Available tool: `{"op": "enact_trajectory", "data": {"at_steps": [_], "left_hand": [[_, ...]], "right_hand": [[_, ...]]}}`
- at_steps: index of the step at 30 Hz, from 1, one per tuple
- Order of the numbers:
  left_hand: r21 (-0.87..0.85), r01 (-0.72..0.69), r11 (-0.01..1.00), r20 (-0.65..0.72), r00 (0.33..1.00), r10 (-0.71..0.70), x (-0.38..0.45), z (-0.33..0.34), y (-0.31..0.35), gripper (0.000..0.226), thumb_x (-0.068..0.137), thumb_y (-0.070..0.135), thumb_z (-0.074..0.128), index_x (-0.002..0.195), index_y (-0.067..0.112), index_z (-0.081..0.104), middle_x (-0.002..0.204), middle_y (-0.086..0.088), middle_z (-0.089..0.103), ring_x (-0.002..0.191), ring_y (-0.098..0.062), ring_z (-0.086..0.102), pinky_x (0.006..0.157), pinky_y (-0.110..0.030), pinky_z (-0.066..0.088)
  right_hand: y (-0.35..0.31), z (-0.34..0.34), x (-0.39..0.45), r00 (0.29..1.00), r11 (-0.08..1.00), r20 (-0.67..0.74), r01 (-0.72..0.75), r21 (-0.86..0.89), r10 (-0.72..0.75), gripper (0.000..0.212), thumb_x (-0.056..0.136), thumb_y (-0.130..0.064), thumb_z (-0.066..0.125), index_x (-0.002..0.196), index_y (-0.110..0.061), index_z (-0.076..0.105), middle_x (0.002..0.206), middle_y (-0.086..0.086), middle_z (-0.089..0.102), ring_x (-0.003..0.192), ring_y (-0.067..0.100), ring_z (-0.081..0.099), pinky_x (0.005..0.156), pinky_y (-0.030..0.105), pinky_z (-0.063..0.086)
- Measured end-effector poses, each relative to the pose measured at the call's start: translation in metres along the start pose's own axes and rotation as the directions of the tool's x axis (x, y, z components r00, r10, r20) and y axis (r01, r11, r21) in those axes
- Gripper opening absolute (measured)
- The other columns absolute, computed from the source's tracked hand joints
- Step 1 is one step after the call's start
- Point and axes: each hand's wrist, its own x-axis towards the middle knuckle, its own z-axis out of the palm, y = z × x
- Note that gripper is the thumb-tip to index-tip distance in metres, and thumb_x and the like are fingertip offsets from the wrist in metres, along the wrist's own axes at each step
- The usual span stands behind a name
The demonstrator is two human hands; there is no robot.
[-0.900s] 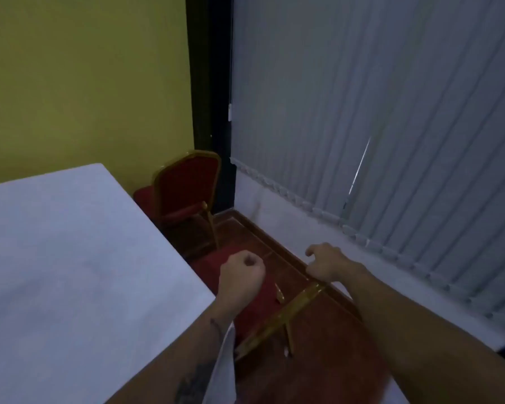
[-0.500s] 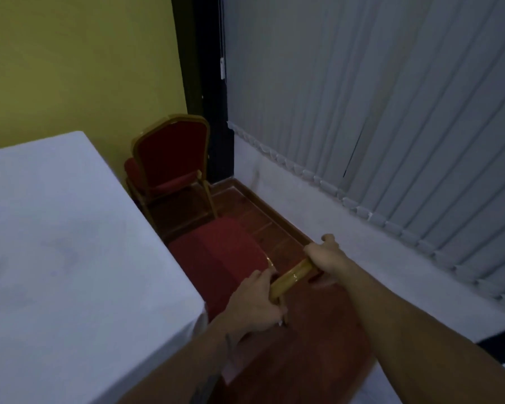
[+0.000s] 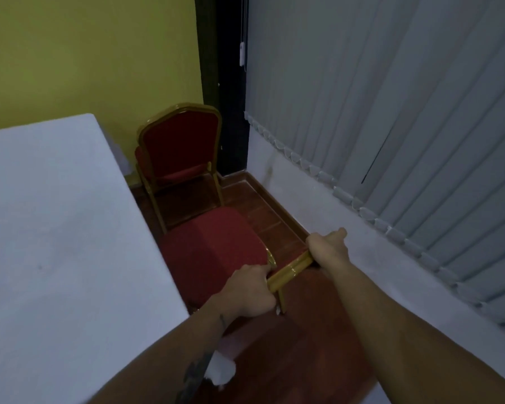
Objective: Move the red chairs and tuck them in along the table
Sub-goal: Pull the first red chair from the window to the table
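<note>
A red chair [image 3: 216, 246] with a gold frame stands right below me, its padded seat pointing at the white-clothed table [image 3: 56, 243] and its left side under the table's edge. My left hand [image 3: 252, 288] grips the left end of the gold top rail of its backrest. My right hand [image 3: 328, 249] grips the right end of the same rail. A second red chair [image 3: 178, 150] stands further back in the corner, close to the table's far right edge, its backrest facing me.
Grey vertical blinds [image 3: 391, 112] and a low white wall run along the right, leaving a narrow strip of red-brown floor [image 3: 274, 211] between wall and table. A yellow wall [image 3: 94, 53] closes the back. The tablecloth corner [image 3: 220, 370] hangs by my left forearm.
My left hand came down from a loose fist above the seat and closed on the backrest rail. The right hand tightened on the rail. The chair now stands nearer the table.
</note>
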Motion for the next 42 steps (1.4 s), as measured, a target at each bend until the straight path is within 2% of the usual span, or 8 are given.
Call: {"op": "enact_trajectory", "data": {"at_steps": [6,11,16,20,24,34,38,42], "left_hand": [[0.026,-0.021,0.999,-0.03,0.999,0.021,0.033,-0.016,0.001,0.054,0.058,0.033,0.068,0.112,0.026,0.07,0.097,-0.003,0.073,0.09,-0.029,0.069,0.072,-0.03,0.051],[-0.031,0.033,0.999,-0.044,0.998,-0.034,0.052,-0.036,-0.009,0.051,0.073,0.022,0.065,0.124,0.025,0.067,0.096,-0.003,0.073,0.091,-0.027,0.07,0.068,-0.026,0.048],[-0.147,0.159,0.976,-0.085,0.981,-0.172,0.073,-0.043,-0.011,0.063,0.08,0.021,0.067,0.141,0.025,0.053,0.104,-0.002,0.064,0.091,-0.021,0.065,0.064,-0.019,0.043],[-0.165,0.406,0.899,-0.061,0.905,-0.42,0.09,-0.04,-0.009,0.06,0.071,0.027,0.069,0.131,0.022,0.06,0.102,0.001,0.064,0.091,-0.019,0.064,0.067,-0.025,0.045],[-0.191,0.528,0.828,-0.124,0.823,-0.554,0.096,-0.03,0.017,0.046,0.069,0.025,0.063,0.114,0.022,0.069,0.084,0.002,0.067,0.075,-0.019,0.064,0.059,-0.026,0.047],[-0.34,0.576,0.743,-0.138,0.751,-0.646,0.118,0.02,0.085,0.068,0.062,0.033,0.063,0.13,0.027,0.063,0.108,-0.003,0.07,0.093,-0.022,0.068,0.076,-0.032,0.055],[-0.369,0.572,0.733,-0.157,0.739,-0.656,0.118,0.029,0.098,0.061,0.061,0.036,0.066,0.121,0.028,0.067,0.102,0.001,0.07,0.094,-0.021,0.068,0.084,-0.037,0.058],[-0.409,0.567,0.715,-0.163,0.726,-0.669,0.116,0.036,0.11,0.044,0.06,0.039,0.067,0.103,0.028,0.072,0.093,0.001,0.071,0.088,-0.021,0.069,0.082,-0.039,0.058]], "right_hand": [[-0.007,0.014,0.056,0.998,0.977,0.007,-0.057,0.207,0.057,0.085,0.053,-0.024,0.066,0.134,-0.01,0.047,0.103,0.015,0.069,0.085,0.036,0.073,0.075,0.054,0.064],[-0.036,0.022,0.061,0.996,0.962,0.092,-0.036,0.27,0.011,0.044,0.052,-0.024,0.068,0.093,-0.008,0.069,0.091,0.017,0.074,0.086,0.036,0.073,0.081,0.056,0.063],[-0.055,0.033,0.097,0.968,0.949,0.251,-0.056,0.312,-0.026,0.083,0.051,-0.026,0.072,0.129,-0.004,0.055,0.098,0.016,0.07,0.085,0.033,0.071,0.077,0.053,0.064],[-0.067,0.029,0.119,0.878,0.945,0.478,-0.155,0.287,-0.001,0.047,0.085,-0.017,0.067,0.126,-0.01,0.045,0.11,0.015,0.06,0.092,0.03,0.064,0.071,0.053,0.063],[-0.069,0.021,0.146,0.775,0.958,0.631,-0.157,0.239,-0.03,0.028,0.091,-0.017,0.062,0.117,-0.008,0.056,0.116,0.016,0.062,0.097,0.029,0.065,0.066,0.047,0.063],[-0.08,-0.025,0.194,0.736,0.988,0.675,-0.07,0.138,-0.042,0.051,0.084,-0.008,0.061,0.133,-0.008,0.045,0.115,0.022,0.065,0.093,0.034,0.071,0.056,0.048,0.063],[-0.086,-0.036,0.2,0.721,0.997,0.692,0.0,0.073,-0.051,0.036,0.087,-0.005,0.056,0.122,-0.004,0.05,0.106,0.02,0.064,0.083,0.031,0.068,0.056,0.046,0.058],[-0.093,-0.035,0.207,0.723,0.997,0.687,0.048,0.054,-0.072,0.051,0.084,-0.005,0.058,0.134,-0.003,0.048,0.105,0.021,0.066,0.082,0.031,0.069,0.055,0.046,0.062]]}}
